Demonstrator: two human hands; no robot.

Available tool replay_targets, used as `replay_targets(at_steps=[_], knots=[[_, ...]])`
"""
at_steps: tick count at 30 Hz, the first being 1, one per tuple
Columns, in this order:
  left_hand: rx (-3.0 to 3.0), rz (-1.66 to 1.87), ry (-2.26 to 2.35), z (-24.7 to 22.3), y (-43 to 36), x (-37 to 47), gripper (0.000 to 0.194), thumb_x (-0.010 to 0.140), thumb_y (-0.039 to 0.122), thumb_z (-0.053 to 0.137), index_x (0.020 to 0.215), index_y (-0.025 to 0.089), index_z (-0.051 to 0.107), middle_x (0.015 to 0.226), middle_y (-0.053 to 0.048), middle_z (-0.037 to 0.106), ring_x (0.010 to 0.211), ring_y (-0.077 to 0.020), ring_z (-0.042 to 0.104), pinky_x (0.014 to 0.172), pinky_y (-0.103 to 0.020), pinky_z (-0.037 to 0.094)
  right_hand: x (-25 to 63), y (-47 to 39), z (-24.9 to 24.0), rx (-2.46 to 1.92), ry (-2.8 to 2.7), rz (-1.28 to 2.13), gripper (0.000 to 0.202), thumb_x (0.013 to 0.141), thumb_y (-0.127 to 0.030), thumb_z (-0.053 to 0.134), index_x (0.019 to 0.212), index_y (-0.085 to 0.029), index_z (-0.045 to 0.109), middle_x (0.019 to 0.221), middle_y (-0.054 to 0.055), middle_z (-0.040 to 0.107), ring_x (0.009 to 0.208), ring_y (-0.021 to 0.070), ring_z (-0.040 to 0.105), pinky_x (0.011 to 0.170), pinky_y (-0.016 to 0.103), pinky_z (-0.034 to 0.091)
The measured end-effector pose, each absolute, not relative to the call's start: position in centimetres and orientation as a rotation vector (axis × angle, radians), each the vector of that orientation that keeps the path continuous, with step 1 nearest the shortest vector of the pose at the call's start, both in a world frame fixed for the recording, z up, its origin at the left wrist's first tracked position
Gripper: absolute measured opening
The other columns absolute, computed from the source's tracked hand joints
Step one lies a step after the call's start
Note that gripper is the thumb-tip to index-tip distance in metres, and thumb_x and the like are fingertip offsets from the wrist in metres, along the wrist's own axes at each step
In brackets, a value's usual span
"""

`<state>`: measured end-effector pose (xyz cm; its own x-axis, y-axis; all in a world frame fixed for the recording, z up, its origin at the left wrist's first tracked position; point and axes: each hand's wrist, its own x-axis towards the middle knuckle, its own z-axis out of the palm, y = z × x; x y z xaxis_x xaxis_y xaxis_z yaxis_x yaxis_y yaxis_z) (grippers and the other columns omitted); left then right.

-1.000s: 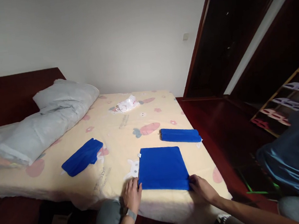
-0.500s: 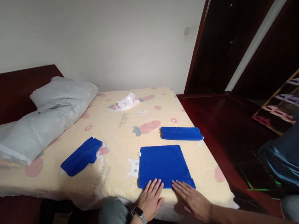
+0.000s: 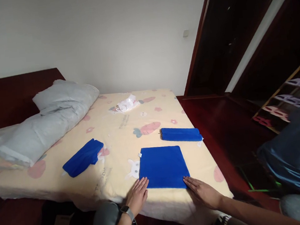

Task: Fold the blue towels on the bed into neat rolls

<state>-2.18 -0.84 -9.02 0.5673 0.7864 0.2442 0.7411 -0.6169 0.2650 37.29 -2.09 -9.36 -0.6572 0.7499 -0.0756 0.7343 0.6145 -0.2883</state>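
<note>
A blue cloth lies flat and roughly square near the front edge of the bed, with a small white tag at its far left corner. My left hand, a watch on its wrist, rests its outstretched fingers on the cloth's near left corner. At the near right corner, my right hand touches the cloth with extended fingertips. Just beyond it lies a narrow folded blue cloth. Another folded blue cloth sits apart on the left.
The bed has a patterned cream sheet. A grey quilt is bunched at the left by the headboard. A white plastic bag lies toward the wall. At right are a shoe rack and a dark blue covered item.
My hands have moved apart, the left going left and the right going right, to the near corners of the cloth. Its near edge now looks straighter and flatter.
</note>
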Motion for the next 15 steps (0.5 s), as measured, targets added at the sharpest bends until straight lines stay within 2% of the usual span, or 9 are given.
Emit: replay_targets(at_steps=[4,9,12,15], knots=[[2.482,0.610,1.348,-9.3,-0.1,-3.0,0.062,0.085,0.007,0.048,0.143,0.030,0.050,0.145,-0.001,0.056,0.135,-0.0175,0.051,0.110,-0.039,0.048,37.1,-1.9,-9.6,-1.368,-2.651,0.411,0.059,0.085,-0.006,0.042,0.143,-0.015,0.052,0.146,0.011,0.052,0.134,0.0264,0.050,0.114,0.045,0.044],[2.294,0.683,1.411,-9.0,0.6,-2.7,0.065,0.074,-0.002,0.047,0.129,0.029,0.062,0.133,0.000,0.065,0.127,-0.0176,0.058,0.109,-0.039,0.050,36.8,-1.7,-9.4,-1.503,-2.616,0.292,0.057,0.086,-0.004,0.040,0.138,-0.020,0.057,0.137,0.011,0.060,0.122,0.0292,0.058,0.105,0.050,0.049],[2.214,0.758,1.425,-8.4,0.9,-2.4,0.058,0.075,-0.002,0.047,0.120,0.028,0.066,0.124,-0.001,0.069,0.119,-0.0182,0.063,0.105,-0.038,0.053,37.0,-1.5,-9.0,-1.554,-2.502,0.466,0.056,0.086,-0.004,0.036,0.136,-0.019,0.059,0.133,0.011,0.063,0.120,0.0262,0.059,0.106,0.046,0.048],[2.155,0.794,1.429,-7.8,1.1,-2.4,0.043,0.083,0.004,0.048,0.115,0.027,0.067,0.118,-0.004,0.071,0.112,-0.0193,0.065,0.099,-0.038,0.055,37.3,-1.2,-8.2,-1.604,-2.296,0.699,0.047,0.093,-0.015,0.035,0.132,-0.019,0.061,0.128,0.011,0.065,0.118,0.0243,0.060,0.108,0.042,0.045]])
